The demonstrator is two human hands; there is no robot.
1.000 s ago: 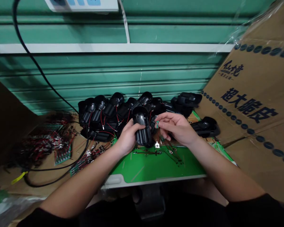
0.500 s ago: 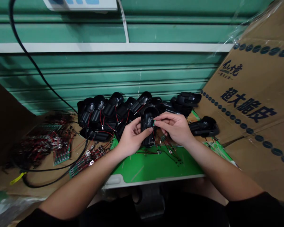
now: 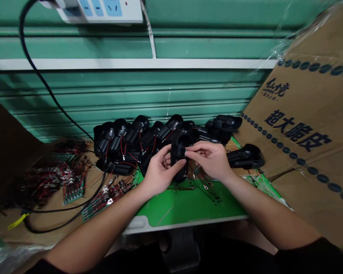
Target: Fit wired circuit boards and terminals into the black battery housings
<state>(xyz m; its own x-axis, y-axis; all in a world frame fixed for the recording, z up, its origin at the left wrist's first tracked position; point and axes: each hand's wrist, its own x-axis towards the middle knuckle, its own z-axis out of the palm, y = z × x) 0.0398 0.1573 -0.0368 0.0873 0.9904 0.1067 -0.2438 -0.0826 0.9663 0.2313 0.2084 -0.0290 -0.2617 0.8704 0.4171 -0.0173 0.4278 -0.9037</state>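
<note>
My left hand (image 3: 163, 169) is closed round the left side of a black plastic housing (image 3: 177, 152) with a round open end facing away from me. The thumb presses across its front. My right hand (image 3: 210, 158) pinches a small green circuit board (image 3: 186, 151) at the housing's right edge; most of the board is hidden by the fingertips. Thin wires with small parts (image 3: 205, 186) lie on the green board below the hands. Several similar black housings (image 3: 138, 129) with red wires stand in a row behind.
Bundles of red-wired circuit boards (image 3: 74, 186) lie on cardboard at the left. A black cable (image 3: 54, 95) loops down there from a white power strip (image 3: 103, 10). A large cardboard box (image 3: 311, 125) stands at the right. Another black housing (image 3: 247, 156) lies beside it.
The housing has tilted in my left hand, showing more of its hollow round end. My right fingertips have moved in slightly with the small board. The view has shifted upward a little.
</note>
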